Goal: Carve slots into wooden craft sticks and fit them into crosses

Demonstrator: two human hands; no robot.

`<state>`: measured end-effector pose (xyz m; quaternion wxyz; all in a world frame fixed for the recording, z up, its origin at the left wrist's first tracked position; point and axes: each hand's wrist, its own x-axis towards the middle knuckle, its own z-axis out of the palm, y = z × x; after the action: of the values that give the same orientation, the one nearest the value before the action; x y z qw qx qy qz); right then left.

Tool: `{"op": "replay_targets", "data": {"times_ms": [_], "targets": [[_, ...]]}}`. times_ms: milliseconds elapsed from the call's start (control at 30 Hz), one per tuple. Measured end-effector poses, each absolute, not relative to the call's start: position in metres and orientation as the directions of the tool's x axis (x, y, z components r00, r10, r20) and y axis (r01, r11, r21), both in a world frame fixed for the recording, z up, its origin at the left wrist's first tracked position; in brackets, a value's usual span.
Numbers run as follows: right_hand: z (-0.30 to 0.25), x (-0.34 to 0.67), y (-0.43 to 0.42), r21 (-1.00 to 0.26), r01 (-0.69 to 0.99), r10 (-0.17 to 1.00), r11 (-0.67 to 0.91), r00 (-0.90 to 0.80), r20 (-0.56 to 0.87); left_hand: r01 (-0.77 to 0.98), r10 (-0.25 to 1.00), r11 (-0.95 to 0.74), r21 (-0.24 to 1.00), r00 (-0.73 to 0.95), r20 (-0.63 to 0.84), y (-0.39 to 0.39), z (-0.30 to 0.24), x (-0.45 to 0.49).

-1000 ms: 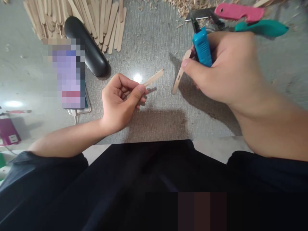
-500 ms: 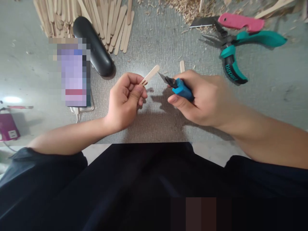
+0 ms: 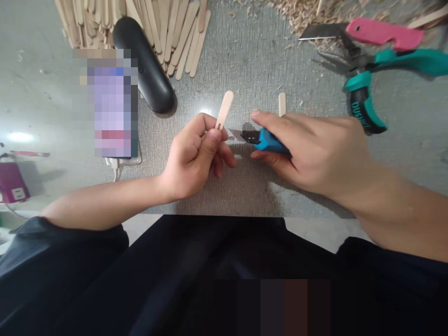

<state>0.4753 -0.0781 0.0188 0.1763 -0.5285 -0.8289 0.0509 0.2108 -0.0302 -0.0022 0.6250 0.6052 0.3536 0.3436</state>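
Note:
My left hand [image 3: 196,156] pinches a short wooden stick [image 3: 224,108] between thumb and fingers, its rounded end pointing up and away. My right hand [image 3: 311,149] is closed round a blue-handled utility knife [image 3: 266,140]. The knife's blade points left and its tip sits right beside my left fingers at the base of the stick. A small cut-off stick piece [image 3: 282,103] lies on the grey mat just beyond my right hand.
A pile of wooden sticks [image 3: 168,28] and a black oblong case [image 3: 145,65] lie at the back left. A phone [image 3: 110,105] rests on the left. A pink utility knife [image 3: 381,35], teal pliers [image 3: 364,93] and wood shavings [image 3: 304,11] are at the back right.
My right hand came down from the back right with the blue knife, dropped a stick piece on the mat, and brought the blade to the stick. My left hand turned the stick more upright.

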Motion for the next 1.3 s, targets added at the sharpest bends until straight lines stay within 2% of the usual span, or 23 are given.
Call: {"op": "replay_targets", "data": {"times_ms": [200,367,567,800,967,1167,1300], "targets": [[0.0202,0.4777,-0.078,-0.257,0.846,0.877,0.468,-0.408,0.253,0.069,0.856,-0.013,0.998,0.516,-0.025,-0.0294,-0.0008,0.2081],[0.0199,0.4757,-0.0769,-0.255,0.828,0.853,0.499,-0.418,0.312,0.055,0.832,0.014,0.998,0.552,-0.042,-0.0301,0.0009,0.2058],[0.0229,0.4725,-0.0766,-0.252,0.825,0.85,0.505,-0.425,0.311,0.091,0.823,-0.08,0.993,0.569,0.014,-0.0323,-0.0005,0.2034],[0.0214,0.4731,-0.0777,-0.263,0.816,0.838,0.514,-0.414,0.355,0.081,0.826,-0.075,0.994,0.564,0.017,-0.0307,-0.0023,0.2039],[0.0267,0.4737,-0.0776,-0.362,0.837,0.912,0.411,-0.369,0.18,0.085,0.812,-0.038,0.996,0.584,-0.019,-0.0294,-0.0038,0.2016],[0.0268,0.4725,-0.0766,-0.2,0.848,0.852,0.491,-0.421,0.31,0.065,0.799,-0.037,0.997,0.601,-0.01,-0.0284,-0.006,0.2014],[0.0255,0.472,-0.0759,-0.202,0.833,0.835,0.515,-0.434,0.338,0.026,0.797,0.017,1.0,0.603,-0.029,-0.0276,-0.0034,0.2018]]}}
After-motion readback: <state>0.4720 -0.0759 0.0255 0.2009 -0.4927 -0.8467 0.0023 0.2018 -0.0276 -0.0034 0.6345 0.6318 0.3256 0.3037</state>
